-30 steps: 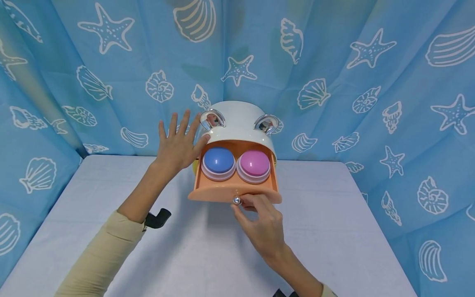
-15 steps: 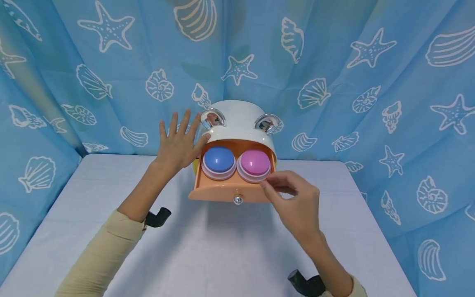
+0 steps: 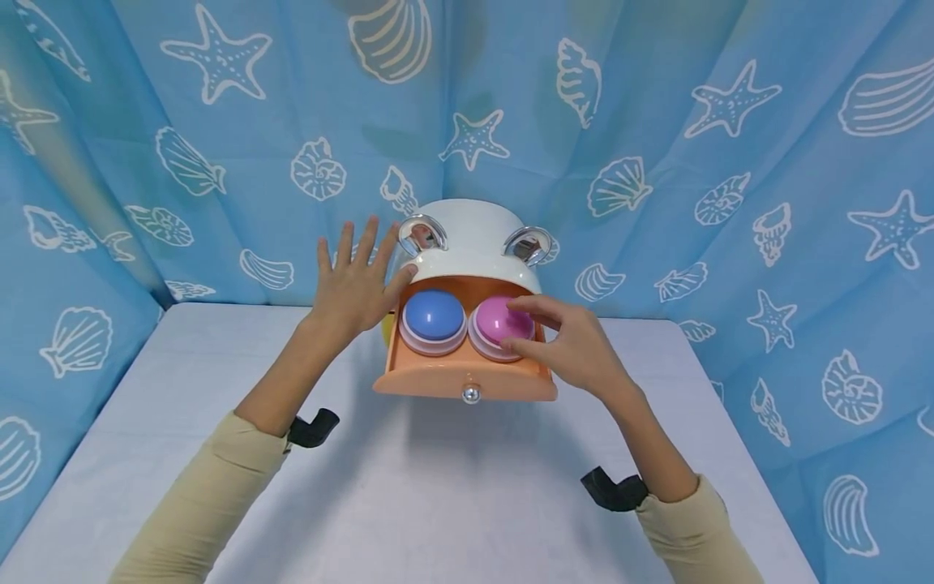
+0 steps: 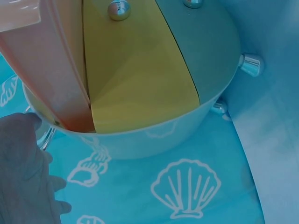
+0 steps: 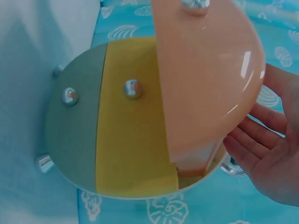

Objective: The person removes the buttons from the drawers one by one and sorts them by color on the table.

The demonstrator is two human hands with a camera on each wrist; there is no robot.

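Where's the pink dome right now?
In the head view, the pink dome is in the pulled-out orange drawer, just right of the blue dome. The right grip is at its right side.

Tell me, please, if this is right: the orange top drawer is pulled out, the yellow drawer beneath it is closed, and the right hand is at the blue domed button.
Only the button is wrong: the head view shows the right hand at the pink domed button, not the blue one. The orange top drawer is indeed pulled out, and the yellow drawer beneath it closed.
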